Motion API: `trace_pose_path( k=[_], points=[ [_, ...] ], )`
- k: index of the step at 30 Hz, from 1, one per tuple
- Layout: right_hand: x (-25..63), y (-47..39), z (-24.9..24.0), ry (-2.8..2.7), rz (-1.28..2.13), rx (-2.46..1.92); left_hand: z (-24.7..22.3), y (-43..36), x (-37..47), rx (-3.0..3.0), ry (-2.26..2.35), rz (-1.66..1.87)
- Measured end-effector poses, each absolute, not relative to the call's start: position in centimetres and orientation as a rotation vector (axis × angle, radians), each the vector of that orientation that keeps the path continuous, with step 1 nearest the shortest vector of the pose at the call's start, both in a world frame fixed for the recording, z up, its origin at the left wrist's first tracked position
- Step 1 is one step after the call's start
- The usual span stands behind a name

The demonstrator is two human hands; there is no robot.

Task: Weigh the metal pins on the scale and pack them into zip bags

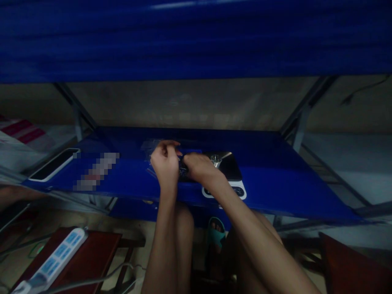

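Observation:
My left hand (165, 160) is held over the blue table, its fingers curled and close together; what they hold, if anything, is hidden. Right beside it, my right hand (199, 165) is closed with the knuckles up. Between the two hands shows a small dark object (183, 168), too blurred to name. Thin clear plastic bags (148, 149) lie behind and left of my left hand. Under and beyond my right wrist sits a digital scale (231, 168) with a dark top and white front. A small shiny metallic piece (216, 160) rests on it.
A phone (55, 165) with a pale edge lies at the table's left. A blue shelf (196, 41) overhangs the table (275, 175). Lower left, a white power strip (58, 255) lies on a wooden stool (92, 253), its cable trailing right. Another stool (352, 261) stands at right.

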State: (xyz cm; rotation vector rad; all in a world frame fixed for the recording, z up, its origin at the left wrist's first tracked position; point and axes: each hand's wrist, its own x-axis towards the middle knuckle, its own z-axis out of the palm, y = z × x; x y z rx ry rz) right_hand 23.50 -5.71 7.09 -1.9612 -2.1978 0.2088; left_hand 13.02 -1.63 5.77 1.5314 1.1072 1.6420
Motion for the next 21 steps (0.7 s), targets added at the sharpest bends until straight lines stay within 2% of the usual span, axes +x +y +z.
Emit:
trace_pose_path(
  k=[5, 10, 21],
  points=[
    [25.2, -5.3, 5.6, -2.126, 0.242, -1.868, 5.9, -1.9, 13.2, 1.491, 1.078, 1.638],
    [27.0, -5.4, 5.6, -1.94, 0.43, -1.584, 6.0, -2.0, 13.3, 1.455, 1.051, 1.656],
    [27.0, -5.4, 5.5, -1.485, 0.751, -1.379, 5.2, -1.1, 13.0, 1.62, 1.199, 1.513]
  ],
)
